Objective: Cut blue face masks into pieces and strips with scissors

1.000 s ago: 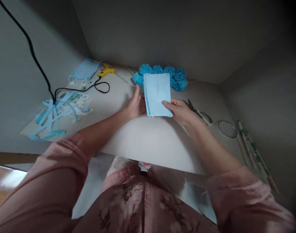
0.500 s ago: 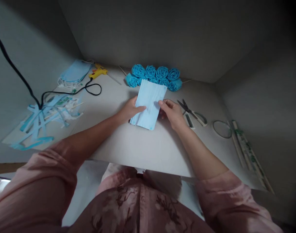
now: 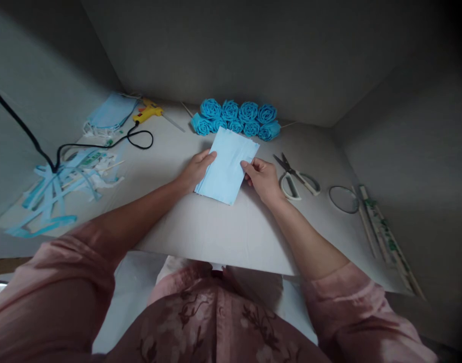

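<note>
Between my two hands, above the table's middle, is a stack of light blue face mask sheets, its edges slightly uneven. My left hand is closed on the left side of the stack, thumb at the upper left edge. My right hand pinches the right edge, thumb on top and fingers underneath. Just behind the stack lie several blue fabric roses in two rows, with thin sticks poking out at the sides. To the right of my right hand, scissors with white handles lie with their blades a little apart.
A yellow glue gun lies back left, its black cord looping across the table. Folded face masks are beside it. Blue strips and scraps cover the left side. At right are a wire ring and wooden sticks.
The stack has tilted slightly clockwise and its sheets look less evenly aligned. My left thumb has slid from the stack's middle back to its upper left edge. The view has shifted slightly.
</note>
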Tool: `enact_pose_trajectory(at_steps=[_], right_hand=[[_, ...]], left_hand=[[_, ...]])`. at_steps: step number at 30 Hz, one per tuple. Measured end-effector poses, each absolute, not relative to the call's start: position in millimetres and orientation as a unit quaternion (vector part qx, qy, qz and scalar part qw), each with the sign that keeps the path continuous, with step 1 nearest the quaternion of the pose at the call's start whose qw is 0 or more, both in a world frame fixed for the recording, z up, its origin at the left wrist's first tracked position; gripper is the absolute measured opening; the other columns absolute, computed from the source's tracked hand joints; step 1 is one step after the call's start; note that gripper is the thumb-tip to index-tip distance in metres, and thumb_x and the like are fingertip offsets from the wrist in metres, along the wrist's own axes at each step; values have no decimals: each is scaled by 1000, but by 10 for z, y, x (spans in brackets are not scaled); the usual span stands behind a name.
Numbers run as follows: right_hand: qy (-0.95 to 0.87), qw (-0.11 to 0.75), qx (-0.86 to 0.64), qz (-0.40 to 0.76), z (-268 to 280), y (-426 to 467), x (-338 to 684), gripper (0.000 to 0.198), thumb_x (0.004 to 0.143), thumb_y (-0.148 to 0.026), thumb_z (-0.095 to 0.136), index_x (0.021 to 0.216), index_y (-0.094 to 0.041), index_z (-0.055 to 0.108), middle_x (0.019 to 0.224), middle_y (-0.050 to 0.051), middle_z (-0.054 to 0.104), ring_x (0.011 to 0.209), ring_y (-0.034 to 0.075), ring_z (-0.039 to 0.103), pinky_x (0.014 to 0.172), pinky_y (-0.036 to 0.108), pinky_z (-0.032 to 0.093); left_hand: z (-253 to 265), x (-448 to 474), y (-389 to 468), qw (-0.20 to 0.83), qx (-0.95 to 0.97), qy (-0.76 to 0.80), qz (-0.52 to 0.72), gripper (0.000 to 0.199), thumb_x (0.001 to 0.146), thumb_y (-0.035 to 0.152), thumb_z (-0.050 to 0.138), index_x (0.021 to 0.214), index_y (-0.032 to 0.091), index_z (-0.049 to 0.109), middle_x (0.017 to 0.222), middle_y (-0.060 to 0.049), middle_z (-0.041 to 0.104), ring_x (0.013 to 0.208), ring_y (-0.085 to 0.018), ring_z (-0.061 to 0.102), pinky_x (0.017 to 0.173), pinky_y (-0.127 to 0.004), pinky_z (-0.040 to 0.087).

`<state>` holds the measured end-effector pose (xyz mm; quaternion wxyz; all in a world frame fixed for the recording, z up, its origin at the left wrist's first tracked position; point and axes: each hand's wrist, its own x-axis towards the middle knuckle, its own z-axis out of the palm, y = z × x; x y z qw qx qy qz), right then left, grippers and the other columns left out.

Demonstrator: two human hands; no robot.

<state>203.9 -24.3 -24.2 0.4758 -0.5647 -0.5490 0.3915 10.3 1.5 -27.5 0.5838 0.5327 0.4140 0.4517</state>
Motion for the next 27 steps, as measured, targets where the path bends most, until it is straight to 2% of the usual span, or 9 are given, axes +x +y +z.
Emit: enact_pose_trajectory(at_steps=[6,11,14,16,19,21,23,27], right_hand=[[-548,474,-588,358,-344,-123,2189,35,82,-43,61,59,-18,51,50,-4,49,41,7,36,42,23,26],[-531,507,-546,403,-316,-105,2207,28,78,-46,65,70,-19,57,52,-4,49,42,8,38,39,23,27],[-536,515,-510,433,-267,-148,2155,27,76,-46,67,74,-20,59,54,-4,50,45,9,41,40,22,29],[-538,519,-489,449,-238,-182,2121,27,74,-46,68,76,-20,60,54,-4,50,47,9,42,41,23,30],[-542,522,-458,474,-201,-235,2083,29,73,-47,71,78,-20,60,53,-4,51,48,9,44,43,23,32],[-548,521,-437,488,-178,-269,2060,31,72,-48,72,80,-20,61,53,-4,51,49,10,45,44,23,33],[-553,522,-417,499,-155,-299,2035,34,71,-50,73,83,-20,62,55,-5,52,49,10,45,46,24,35],[-556,526,-392,511,-117,-340,1994,41,69,-55,73,89,-21,62,63,-3,54,53,10,47,48,24,39]], left_hand=[[-247,63,51,574,528,427,458,41,84,47,59,104,12,65,81,-5,69,69,-17,62,66,-28,49],[-255,-32,178,544,543,448,457,35,86,42,56,101,11,67,76,-5,68,67,-17,63,66,-29,51],[-316,-115,313,510,592,448,434,37,86,40,56,105,11,68,82,-6,70,71,-19,64,67,-30,52],[-343,-169,390,460,640,444,427,39,85,38,57,113,11,66,93,-8,71,81,-21,66,74,-33,53],[-318,-217,428,294,703,439,476,43,86,38,56,123,15,62,114,-10,67,104,-23,62,93,-36,48],[-267,-211,395,207,724,415,511,44,89,41,53,125,17,60,121,-11,64,113,-23,58,101,-38,43],[-219,-175,332,223,733,380,519,47,90,46,51,128,18,59,122,-11,64,112,-23,58,101,-38,43],[-158,-73,187,435,688,353,461,61,87,56,54,133,16,55,104,-11,69,93,-22,65,83,-35,51]])
